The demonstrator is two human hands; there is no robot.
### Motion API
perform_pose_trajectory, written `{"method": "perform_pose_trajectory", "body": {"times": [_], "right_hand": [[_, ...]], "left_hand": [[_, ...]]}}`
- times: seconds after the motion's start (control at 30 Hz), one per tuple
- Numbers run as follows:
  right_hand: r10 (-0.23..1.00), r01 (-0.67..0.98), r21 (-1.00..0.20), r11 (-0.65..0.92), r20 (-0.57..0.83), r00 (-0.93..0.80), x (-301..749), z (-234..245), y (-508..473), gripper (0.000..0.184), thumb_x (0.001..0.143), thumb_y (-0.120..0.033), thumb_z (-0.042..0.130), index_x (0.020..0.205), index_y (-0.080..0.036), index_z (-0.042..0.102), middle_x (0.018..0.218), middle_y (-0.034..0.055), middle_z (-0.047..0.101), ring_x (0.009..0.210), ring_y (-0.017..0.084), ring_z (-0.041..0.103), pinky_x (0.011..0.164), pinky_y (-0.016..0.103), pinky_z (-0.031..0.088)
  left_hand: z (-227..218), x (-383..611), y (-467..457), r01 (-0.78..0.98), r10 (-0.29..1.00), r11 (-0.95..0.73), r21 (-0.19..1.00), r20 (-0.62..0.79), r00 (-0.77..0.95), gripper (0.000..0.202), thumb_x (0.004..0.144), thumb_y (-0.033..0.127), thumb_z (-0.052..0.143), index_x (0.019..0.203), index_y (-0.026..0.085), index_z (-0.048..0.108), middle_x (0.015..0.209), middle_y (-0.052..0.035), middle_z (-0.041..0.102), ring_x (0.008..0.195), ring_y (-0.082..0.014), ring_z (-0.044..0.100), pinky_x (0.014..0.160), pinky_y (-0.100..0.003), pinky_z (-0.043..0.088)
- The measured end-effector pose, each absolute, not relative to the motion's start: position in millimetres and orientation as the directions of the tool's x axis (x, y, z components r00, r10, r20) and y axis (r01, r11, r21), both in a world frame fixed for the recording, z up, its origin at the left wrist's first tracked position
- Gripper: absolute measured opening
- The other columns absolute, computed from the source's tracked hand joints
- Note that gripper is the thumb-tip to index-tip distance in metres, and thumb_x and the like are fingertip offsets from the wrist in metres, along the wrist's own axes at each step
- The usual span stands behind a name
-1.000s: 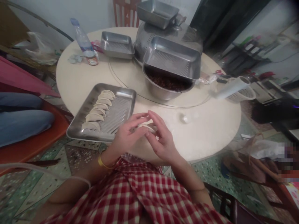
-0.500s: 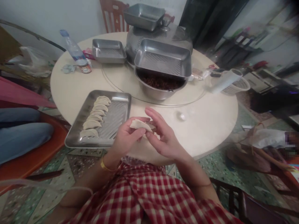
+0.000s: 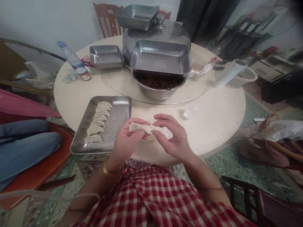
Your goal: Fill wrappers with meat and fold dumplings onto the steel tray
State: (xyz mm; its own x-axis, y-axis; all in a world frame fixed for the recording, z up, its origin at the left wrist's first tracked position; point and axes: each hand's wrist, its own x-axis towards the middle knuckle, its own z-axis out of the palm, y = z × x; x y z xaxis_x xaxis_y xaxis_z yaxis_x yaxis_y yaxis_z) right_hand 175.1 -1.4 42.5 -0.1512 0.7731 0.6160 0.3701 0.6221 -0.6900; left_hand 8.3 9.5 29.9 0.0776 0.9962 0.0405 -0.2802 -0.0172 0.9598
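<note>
A pale, folded dumpling [image 3: 139, 127] is held above the table's near edge. My left hand [image 3: 129, 137] is closed on it, thumb on the near side and fingers behind. At its right end, my right hand [image 3: 174, 137] pinches the dough with the thumb and a finger, the upper finger lifted away. To the left lies a shallow metal tray [image 3: 120, 124] with several dumplings [image 3: 96, 130] in an overlapping row. Beyond my hands, a metal bowl [image 3: 157, 93] contains dark filling.
An upper metal tray [image 3: 161, 60] rests across the bowl, before a large lidded pot [image 3: 183, 33]. A small white lump [image 3: 184, 114] lies on the table [image 3: 208, 119]. Left are a bottle [image 3: 71, 56] and jar [image 3: 83, 74]; right, a white basket [image 3: 246, 77]. Someone's legs [image 3: 35, 142] are left.
The dumpling has turned so it lies flatter and its right end points at my right hand. My right hand has shifted slightly right. The whole view has shifted a little.
</note>
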Motion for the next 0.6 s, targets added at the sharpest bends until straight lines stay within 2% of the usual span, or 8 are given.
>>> {"method": "perform_pose_trajectory", "body": {"times": [0.07,0.2,0.5,0.6], "right_hand": [[0.772,0.385,-0.683,0.620,0.617,-0.149,175,42,-1,0.019,0.087,-0.018,0.061,0.104,-0.025,0.065,0.115,0.0079,0.067,0.109,0.019,0.066,0.091,0.038,0.058],[0.786,0.412,-0.693,0.592,0.610,-0.102,175,40,1,0.010,0.087,-0.022,0.061,0.095,-0.025,0.067,0.110,0.0065,0.068,0.102,0.019,0.067,0.088,0.038,0.059],[0.840,0.318,-0.790,0.525,0.540,-0.045,166,37,4,0.005,0.086,-0.022,0.060,0.084,-0.024,0.065,0.103,0.0049,0.068,0.096,0.017,0.067,0.086,0.035,0.057],[0.834,0.318,-0.780,0.540,0.548,-0.070,169,38,5,0.007,0.087,-0.023,0.060,0.090,-0.025,0.066,0.108,0.0049,0.068,0.101,0.019,0.067,0.091,0.038,0.055]], "left_hand": [[31,9,9,-0.259,0.996,-0.004,0.966,0.026,0.083,0.020,0.070,0.025,0.070,0.085,0.020,0.058,0.090,-0.0041,0.075,0.065,-0.0114,0.067,0.055,-0.021,0.055],[30,11,8,-0.265,0.995,-0.008,0.964,0.033,0.091,0.019,0.070,0.026,0.073,0.080,0.018,0.060,0.091,-0.0045,0.074,0.065,-0.0106,0.066,0.056,-0.020,0.055],[17,8,3,-0.215,0.979,-0.133,0.968,0.162,0.124,0.010,0.080,0.021,0.071,0.087,0.021,0.064,0.113,-0.0047,0.069,0.090,-0.0129,0.069,0.067,-0.021,0.058],[19,9,5,-0.207,0.983,-0.119,0.971,0.144,0.112,0.011,0.079,0.022,0.071,0.085,0.020,0.062,0.110,-0.0045,0.069,0.080,-0.0112,0.069,0.063,-0.021,0.058]]}}
